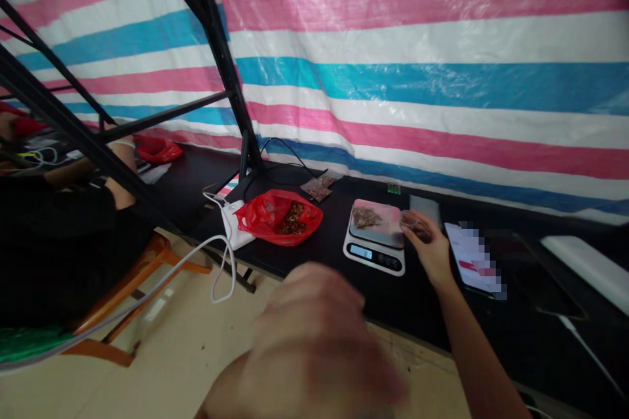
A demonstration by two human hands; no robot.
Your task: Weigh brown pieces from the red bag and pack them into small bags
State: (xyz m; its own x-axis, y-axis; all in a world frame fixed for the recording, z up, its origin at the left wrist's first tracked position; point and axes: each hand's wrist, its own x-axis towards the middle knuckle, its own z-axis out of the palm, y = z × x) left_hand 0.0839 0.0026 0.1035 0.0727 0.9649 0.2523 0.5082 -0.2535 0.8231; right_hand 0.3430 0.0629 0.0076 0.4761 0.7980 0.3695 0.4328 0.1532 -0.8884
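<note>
My left hand [314,334] is close to the camera and smeared by motion, so its fingers cannot be made out. On the right, my right hand [426,241] is at the right edge of a white digital scale [374,255], its fingers curled together around something small and see-through that I cannot make out. A clear plastic bag with brown pieces [366,216] lies on the weighing plate. Left of the scale, an open red plastic bag [268,213] holds a heap of brown pieces [293,219].
Small filled clear bags [318,188] lie behind the red bag. Green batteries [394,188] sit behind the scale, and a phone [474,260] lies right of my hand. A white cable [228,268] hangs over the table's front. Another person [63,242] sits at left behind black metal bars [216,33].
</note>
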